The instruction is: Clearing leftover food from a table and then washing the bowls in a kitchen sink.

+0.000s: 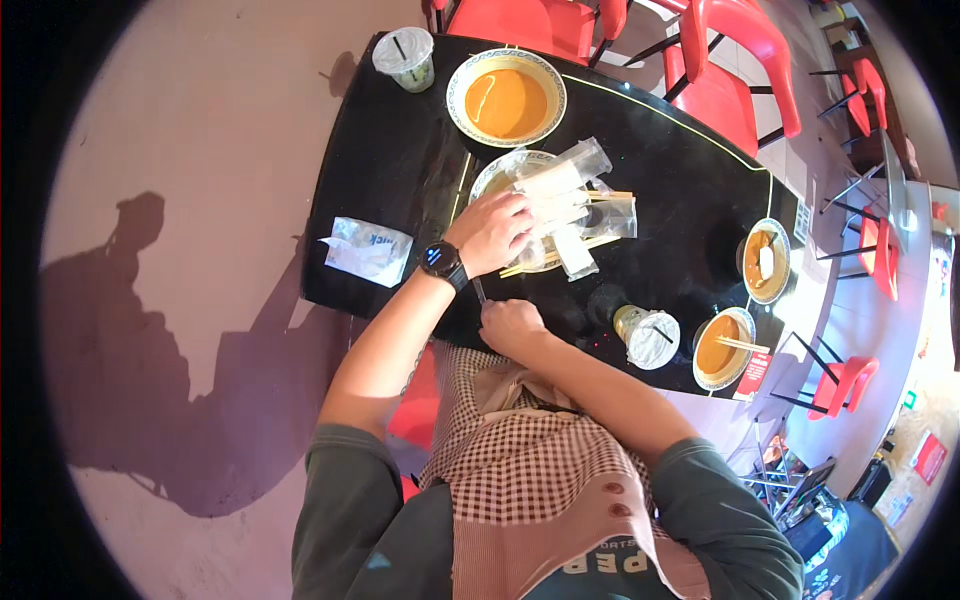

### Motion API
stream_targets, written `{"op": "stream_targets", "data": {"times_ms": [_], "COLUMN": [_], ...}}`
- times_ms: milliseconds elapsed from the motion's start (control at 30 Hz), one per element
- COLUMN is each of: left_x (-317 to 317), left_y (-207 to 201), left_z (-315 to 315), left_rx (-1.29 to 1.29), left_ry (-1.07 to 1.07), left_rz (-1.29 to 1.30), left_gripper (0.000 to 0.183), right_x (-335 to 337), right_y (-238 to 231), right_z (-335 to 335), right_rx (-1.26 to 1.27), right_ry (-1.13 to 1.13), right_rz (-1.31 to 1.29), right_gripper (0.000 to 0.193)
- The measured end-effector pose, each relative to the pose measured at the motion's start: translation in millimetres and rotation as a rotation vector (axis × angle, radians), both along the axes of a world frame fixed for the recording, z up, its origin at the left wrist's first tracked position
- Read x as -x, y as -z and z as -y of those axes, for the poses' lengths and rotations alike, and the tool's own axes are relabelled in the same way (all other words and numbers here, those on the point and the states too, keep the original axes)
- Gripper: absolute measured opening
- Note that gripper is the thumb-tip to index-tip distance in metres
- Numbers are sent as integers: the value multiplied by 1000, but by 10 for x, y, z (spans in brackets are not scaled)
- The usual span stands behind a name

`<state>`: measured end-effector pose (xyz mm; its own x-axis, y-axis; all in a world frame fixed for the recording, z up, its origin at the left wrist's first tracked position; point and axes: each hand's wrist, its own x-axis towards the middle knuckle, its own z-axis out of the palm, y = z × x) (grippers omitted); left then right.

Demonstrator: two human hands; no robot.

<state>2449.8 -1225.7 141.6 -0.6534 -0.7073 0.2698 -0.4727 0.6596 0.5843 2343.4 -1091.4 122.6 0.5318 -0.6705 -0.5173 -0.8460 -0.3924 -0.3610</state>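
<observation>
My left hand (492, 232), with a black watch on its wrist, is over a patterned bowl (487, 180) near the middle of the black table. Its fingers are curled in at the edge of a heap of clear wrappers (565, 172) and white tissue (574, 250); what they grip is hidden. Several wooden chopsticks (603, 241) stick out from the heap. My right hand (512, 325) is closed in a fist by the near table edge. A thin, dark, metal-looking handle (480, 291) pokes out of it; the rest of that piece is covered by the hand.
A big bowl of orange soup (508, 104) and a lidded cup (404, 58) stand at the back. Another lidded cup (648, 338) and two soup bowls (768, 262) (723, 349) are to the right. A white packet (368, 251) lies left. Red chairs (715, 85) stand beyond the table.
</observation>
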Motion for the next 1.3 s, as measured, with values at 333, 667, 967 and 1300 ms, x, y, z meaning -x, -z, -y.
{"op": "stream_targets", "data": {"times_ms": [333, 667, 967, 1300], "left_x": [-85, -138, -228, -159], "left_y": [156, 137, 169, 341], "left_z": [-13, -75, 520, 545], "left_rx": [-110, -171, -896, -1080], "left_ry": [-119, -265, -439, -322], "left_rz": [-86, -289, -134, -279], "left_gripper": [16, 12, 75, 87], "right_x": [673, 392, 445, 835], "right_y": [-752, -502, -430, -633], "right_z": [20, 1275, 1189, -15], "right_rx": [-276, 231, 267, -713], "right_ry": [210, 571, 481, 1488], "right_rz": [243, -7, 14, 711], "right_gripper": [14, 23, 23, 32]}}
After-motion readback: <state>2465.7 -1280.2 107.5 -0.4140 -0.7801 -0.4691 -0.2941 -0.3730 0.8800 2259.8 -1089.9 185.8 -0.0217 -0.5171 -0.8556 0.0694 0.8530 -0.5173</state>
